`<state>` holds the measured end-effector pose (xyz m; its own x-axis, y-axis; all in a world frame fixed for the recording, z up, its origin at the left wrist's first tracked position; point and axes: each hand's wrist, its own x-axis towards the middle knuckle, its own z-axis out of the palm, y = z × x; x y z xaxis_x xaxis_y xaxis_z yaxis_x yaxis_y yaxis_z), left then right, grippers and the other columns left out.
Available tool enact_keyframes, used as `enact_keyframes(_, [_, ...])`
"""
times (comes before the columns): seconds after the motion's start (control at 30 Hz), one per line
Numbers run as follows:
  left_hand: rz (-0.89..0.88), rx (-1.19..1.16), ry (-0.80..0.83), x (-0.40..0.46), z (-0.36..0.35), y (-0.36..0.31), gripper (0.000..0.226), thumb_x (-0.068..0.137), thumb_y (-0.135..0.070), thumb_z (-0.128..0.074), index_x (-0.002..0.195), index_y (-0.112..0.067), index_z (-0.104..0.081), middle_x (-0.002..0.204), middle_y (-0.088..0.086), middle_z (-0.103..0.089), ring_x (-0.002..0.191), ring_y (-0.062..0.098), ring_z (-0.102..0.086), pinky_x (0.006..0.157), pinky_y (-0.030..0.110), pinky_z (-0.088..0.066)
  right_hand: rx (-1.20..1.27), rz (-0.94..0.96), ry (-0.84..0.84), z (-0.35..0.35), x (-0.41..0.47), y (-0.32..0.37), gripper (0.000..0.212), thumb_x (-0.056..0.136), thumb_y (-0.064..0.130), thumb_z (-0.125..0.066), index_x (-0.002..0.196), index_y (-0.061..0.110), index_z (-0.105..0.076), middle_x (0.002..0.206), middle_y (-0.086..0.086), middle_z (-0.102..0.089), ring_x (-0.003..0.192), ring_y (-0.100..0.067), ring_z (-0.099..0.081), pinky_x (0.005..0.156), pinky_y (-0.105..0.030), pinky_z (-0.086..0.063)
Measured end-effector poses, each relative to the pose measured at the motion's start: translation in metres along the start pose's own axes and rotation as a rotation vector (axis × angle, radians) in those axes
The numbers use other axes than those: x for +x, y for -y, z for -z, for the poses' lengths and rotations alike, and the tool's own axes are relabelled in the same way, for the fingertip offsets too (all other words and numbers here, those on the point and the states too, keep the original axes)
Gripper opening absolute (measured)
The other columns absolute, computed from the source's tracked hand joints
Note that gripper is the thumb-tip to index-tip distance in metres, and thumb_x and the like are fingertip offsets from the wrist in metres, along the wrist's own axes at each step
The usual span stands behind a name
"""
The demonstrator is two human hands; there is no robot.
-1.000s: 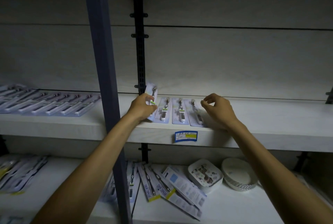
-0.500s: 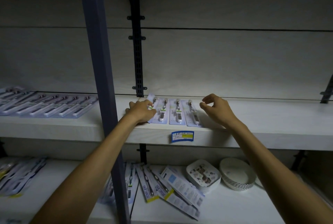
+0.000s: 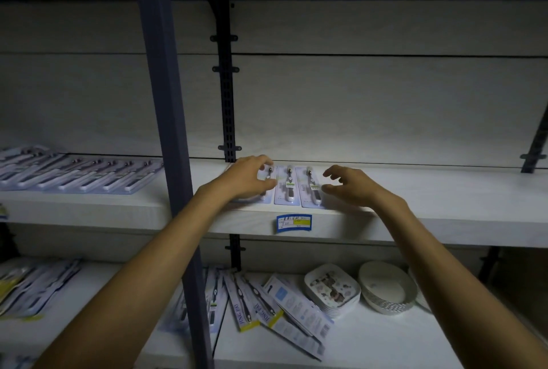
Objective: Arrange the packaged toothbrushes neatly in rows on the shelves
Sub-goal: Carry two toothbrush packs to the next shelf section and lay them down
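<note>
A short row of packaged toothbrushes [image 3: 288, 187] lies flat on the middle shelf [image 3: 430, 208], heads toward the back wall. My left hand [image 3: 244, 180] rests palm-down over the leftmost packs of that row, fingers curved and apart, and hides most of them. My right hand [image 3: 353, 189] hovers just right of the rightmost pack [image 3: 311, 189], fingers spread, holding nothing. A longer tidy row of packs [image 3: 80, 174] lies on the same shelf, left of the post. Loose packs [image 3: 252, 300] lie fanned and overlapping on the lower shelf.
A blue-grey upright post [image 3: 166, 131] stands in front of the shelves and crosses my left forearm. A black slotted bracket [image 3: 226, 87] runs up the back wall. A blue price tag [image 3: 293, 223] sits on the shelf edge. Stacked plates [image 3: 332, 290] and bowls [image 3: 385, 287] stand lower right.
My left hand has laid the tilted pack it held down flat at the left end of the row and now rests over it. My right hand has opened and lowered beside the row.
</note>
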<state>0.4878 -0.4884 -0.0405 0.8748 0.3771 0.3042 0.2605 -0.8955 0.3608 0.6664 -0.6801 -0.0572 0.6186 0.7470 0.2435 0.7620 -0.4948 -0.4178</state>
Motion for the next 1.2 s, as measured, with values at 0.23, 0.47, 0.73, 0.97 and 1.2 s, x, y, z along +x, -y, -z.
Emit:
enact_keyframes(0.23, [-0.019,0.04,0.04,-0.028,0.006,-0.02,0.057,0.09,-0.036,-0.062,0.141,-0.019,-0.044,0.141,0.003,-0.049,0.125,0.019,-0.048,0.101,0.03,-0.039,0.049,0.072,-0.02,-0.011,-0.011,0.02,0.046,0.09,0.037,-0.058,0.133,0.021,-0.049,0.134,-0.006,-0.053,0.115,-0.022,-0.054,0.087,-0.027,-0.042])
enact_keyframes(0.47, [-0.013,0.051,0.043,-0.058,0.015,-0.012,0.055,0.088,-0.041,-0.062,0.137,-0.022,-0.047,0.139,0.003,-0.05,0.126,0.018,-0.047,0.104,0.038,-0.041,0.022,0.085,-0.005,-0.012,-0.033,0.042,0.051,0.089,0.032,-0.061,0.135,0.015,-0.048,0.136,-0.012,-0.052,0.118,-0.026,-0.052,0.095,-0.035,-0.043])
enact_keyframes(0.73, [-0.144,-0.032,0.04,-0.095,0.039,0.001,0.057,0.087,-0.042,-0.064,0.138,-0.024,-0.046,0.14,-0.001,-0.05,0.125,0.017,-0.048,0.104,0.036,-0.042,0.01,0.071,-0.08,-0.02,-0.058,0.099,0.048,0.091,0.035,-0.058,0.135,0.018,-0.047,0.135,-0.008,-0.053,0.116,-0.024,-0.053,0.091,-0.031,-0.043])
enact_keyframes(0.97, [-0.229,-0.126,0.112,-0.129,0.051,0.036,0.053,0.088,-0.04,-0.064,0.136,-0.027,-0.047,0.137,-0.001,-0.051,0.121,0.014,-0.051,0.097,0.03,-0.043,-0.03,0.025,-0.104,-0.044,-0.098,0.159,0.047,0.091,0.035,-0.059,0.133,0.019,-0.048,0.136,-0.007,-0.053,0.115,-0.022,-0.053,0.093,-0.031,-0.043])
enact_keyframes(1.2, [-0.252,-0.162,0.163,-0.153,0.055,0.056,0.058,0.088,-0.041,-0.064,0.14,-0.023,-0.044,0.135,0.0,-0.051,0.116,0.014,-0.052,0.089,0.026,-0.042,-0.09,-0.079,-0.068,-0.042,-0.136,0.18,0.045,0.09,0.032,-0.062,0.131,0.018,-0.051,0.132,-0.008,-0.054,0.111,-0.021,-0.053,0.091,-0.03,-0.043])
